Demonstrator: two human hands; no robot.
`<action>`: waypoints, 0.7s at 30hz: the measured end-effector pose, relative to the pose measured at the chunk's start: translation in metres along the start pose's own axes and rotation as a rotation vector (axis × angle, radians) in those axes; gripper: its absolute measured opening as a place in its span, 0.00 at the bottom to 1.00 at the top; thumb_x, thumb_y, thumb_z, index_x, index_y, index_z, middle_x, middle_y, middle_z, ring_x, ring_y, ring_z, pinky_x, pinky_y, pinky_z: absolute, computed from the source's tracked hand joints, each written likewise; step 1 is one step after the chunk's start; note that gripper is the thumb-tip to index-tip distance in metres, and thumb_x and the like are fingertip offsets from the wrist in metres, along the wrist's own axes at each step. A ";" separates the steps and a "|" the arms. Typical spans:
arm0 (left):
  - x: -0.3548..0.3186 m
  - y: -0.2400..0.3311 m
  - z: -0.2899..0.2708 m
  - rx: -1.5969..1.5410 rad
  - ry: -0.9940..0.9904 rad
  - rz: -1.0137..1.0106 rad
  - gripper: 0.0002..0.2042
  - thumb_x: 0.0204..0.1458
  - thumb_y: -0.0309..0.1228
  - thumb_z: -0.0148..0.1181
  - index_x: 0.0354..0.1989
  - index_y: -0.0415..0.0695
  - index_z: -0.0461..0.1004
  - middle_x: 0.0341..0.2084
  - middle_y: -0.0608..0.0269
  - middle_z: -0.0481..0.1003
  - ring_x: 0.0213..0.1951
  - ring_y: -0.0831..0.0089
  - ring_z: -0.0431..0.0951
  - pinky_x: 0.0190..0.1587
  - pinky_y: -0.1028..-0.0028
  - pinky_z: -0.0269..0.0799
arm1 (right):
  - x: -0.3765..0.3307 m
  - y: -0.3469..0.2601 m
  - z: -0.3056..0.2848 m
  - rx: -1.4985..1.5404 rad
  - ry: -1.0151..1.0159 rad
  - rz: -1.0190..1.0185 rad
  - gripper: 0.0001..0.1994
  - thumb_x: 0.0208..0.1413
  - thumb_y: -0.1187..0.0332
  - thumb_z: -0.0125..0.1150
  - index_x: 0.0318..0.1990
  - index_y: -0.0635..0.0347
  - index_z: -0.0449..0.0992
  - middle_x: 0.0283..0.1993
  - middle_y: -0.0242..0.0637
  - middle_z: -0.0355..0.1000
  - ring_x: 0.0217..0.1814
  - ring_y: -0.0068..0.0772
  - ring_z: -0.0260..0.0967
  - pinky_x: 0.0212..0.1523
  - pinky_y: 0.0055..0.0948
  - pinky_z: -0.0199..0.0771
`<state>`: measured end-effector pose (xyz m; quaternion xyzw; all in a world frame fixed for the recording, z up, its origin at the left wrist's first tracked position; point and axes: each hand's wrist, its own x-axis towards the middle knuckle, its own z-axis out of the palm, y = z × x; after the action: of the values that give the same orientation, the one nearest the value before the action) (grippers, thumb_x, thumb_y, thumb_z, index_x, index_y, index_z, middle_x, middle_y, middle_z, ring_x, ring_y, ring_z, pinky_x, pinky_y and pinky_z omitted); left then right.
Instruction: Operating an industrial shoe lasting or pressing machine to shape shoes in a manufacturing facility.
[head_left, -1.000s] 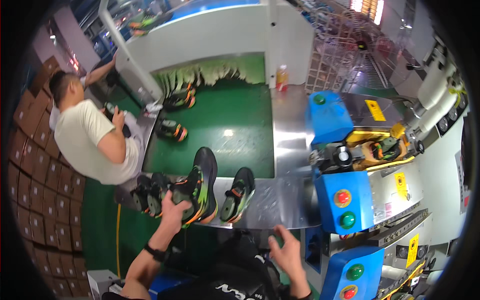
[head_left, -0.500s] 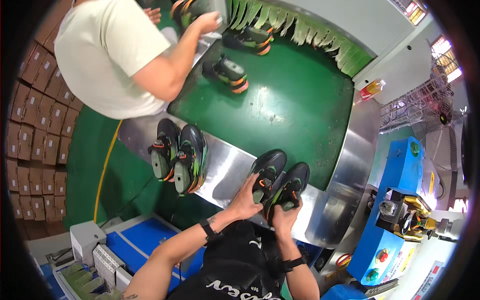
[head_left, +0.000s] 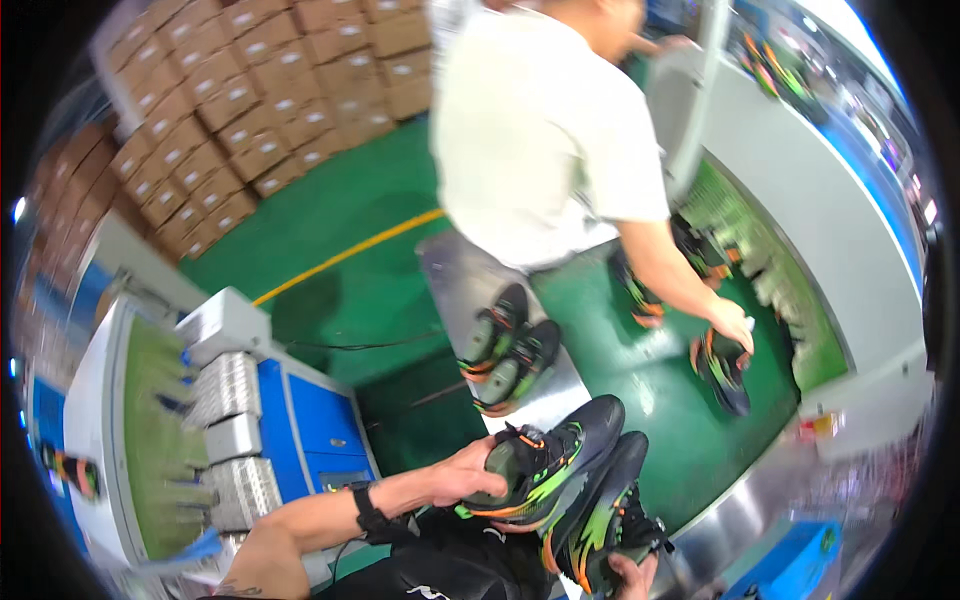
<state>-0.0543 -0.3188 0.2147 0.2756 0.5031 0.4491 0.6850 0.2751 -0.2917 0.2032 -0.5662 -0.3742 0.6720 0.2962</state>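
My left hand (head_left: 472, 474) is closed round the heel of a black sneaker (head_left: 570, 450) with green and orange trim. Its toe points away and to the right. My right hand (head_left: 632, 576), partly cut off by the lower edge, grips the heel of a matching sneaker (head_left: 608, 510). Both shoes hang side by side in front of my body, soles turned toward each other. Just beyond them, another pair, a left sneaker (head_left: 497, 328) and a right sneaker (head_left: 528, 366), rests on the metal ledge (head_left: 450, 275).
A co-worker in a pale shirt (head_left: 540, 130) stands at the ledge, one hand on a sneaker (head_left: 722, 370) over the green surface (head_left: 640, 400). At left stands a machine with a green fringed opening (head_left: 160, 430) and blue panels (head_left: 325, 415). Stacked cartons (head_left: 240, 95) line the back.
My view has swung left. Both held sneakers have come up off the metal ledge and turned in my hands. The co-worker's arm now reaches across to a sneaker on the green surface.
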 end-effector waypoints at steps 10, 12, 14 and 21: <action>-0.196 -0.001 -0.033 -0.625 0.671 0.569 0.29 0.39 0.17 0.61 0.53 0.40 0.61 0.39 0.63 0.71 0.39 0.75 0.74 0.44 0.72 0.72 | 0.036 -0.098 0.190 -0.343 -0.789 -0.142 0.29 0.43 0.74 0.60 0.57 0.66 0.63 0.51 0.43 0.68 0.51 0.36 0.68 0.51 0.35 0.69; -0.234 -0.004 -0.044 -0.694 0.839 0.704 0.27 0.38 0.16 0.61 0.52 0.40 0.63 0.39 0.62 0.72 0.40 0.73 0.75 0.44 0.70 0.72 | 0.041 -0.093 0.265 -0.241 -1.029 -0.182 0.31 0.40 0.76 0.59 0.57 0.66 0.62 0.51 0.43 0.68 0.51 0.37 0.69 0.50 0.34 0.71; -0.271 -0.008 -0.050 -0.763 1.026 0.744 0.27 0.38 0.16 0.60 0.51 0.40 0.63 0.39 0.62 0.72 0.40 0.73 0.75 0.44 0.70 0.72 | 0.040 -0.086 0.342 -0.121 -1.281 -0.190 0.32 0.38 0.77 0.58 0.58 0.66 0.62 0.50 0.43 0.69 0.50 0.38 0.70 0.50 0.34 0.73; -0.342 -0.021 -0.060 -0.994 1.784 0.857 0.25 0.36 0.13 0.54 0.47 0.43 0.64 0.36 0.59 0.71 0.38 0.66 0.75 0.43 0.68 0.74 | -0.027 -0.051 0.650 -0.844 -1.863 -0.408 0.29 0.39 0.77 0.60 0.55 0.66 0.65 0.44 0.39 0.70 0.46 0.35 0.69 0.50 0.32 0.70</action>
<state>-0.1345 -0.6385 0.3276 -0.3015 0.4427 0.8383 -0.1013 -0.3601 -0.3951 0.3119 0.1929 -0.7477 0.5946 -0.2241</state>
